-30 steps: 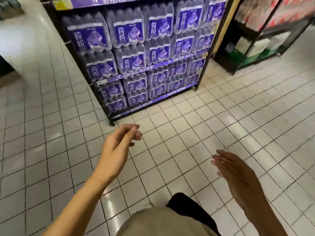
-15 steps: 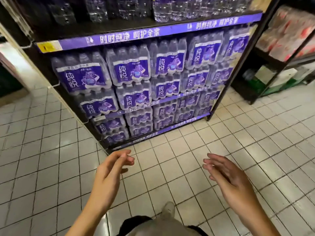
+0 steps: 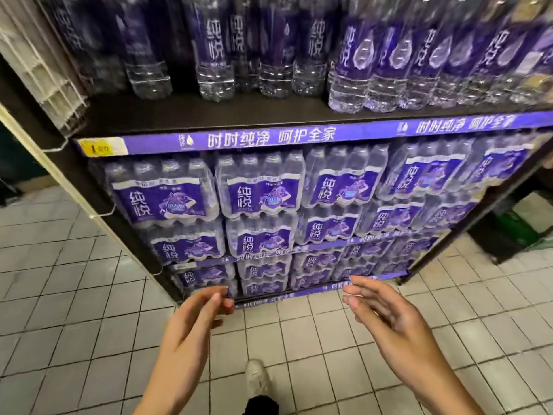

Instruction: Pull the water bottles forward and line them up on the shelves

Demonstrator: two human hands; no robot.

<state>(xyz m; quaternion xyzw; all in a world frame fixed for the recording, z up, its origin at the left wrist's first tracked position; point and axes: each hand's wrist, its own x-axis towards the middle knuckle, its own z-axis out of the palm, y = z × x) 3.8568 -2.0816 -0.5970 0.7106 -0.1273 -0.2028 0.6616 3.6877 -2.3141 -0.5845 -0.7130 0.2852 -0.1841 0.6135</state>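
A dark shelf unit [image 3: 209, 113] fills the upper view. On its top visible board stand single water bottles with purple labels [image 3: 214, 55]; those on the left sit set back from the edge, while a tight row on the right [image 3: 398, 64] stands at the front edge. Below, shrink-wrapped packs of water bottles [image 3: 260, 187] are stacked on lower shelves. My left hand [image 3: 191, 322] and my right hand [image 3: 386, 313] hover empty with fingers apart, in front of the lowest shelf and below the single bottles.
A purple price strip [image 3: 269, 139] runs along the shelf edge, with a yellow tag [image 3: 101, 148] at its left. White tiled floor [image 3: 74, 324] lies left and below. Another dark rack [image 3: 514, 223] stands to the right. My shoe [image 3: 257, 378] shows at the bottom.
The view has come closer to the shelf and tilted up, bringing the single bottles into sight. Both hands have risen toward the shelf and stay empty.
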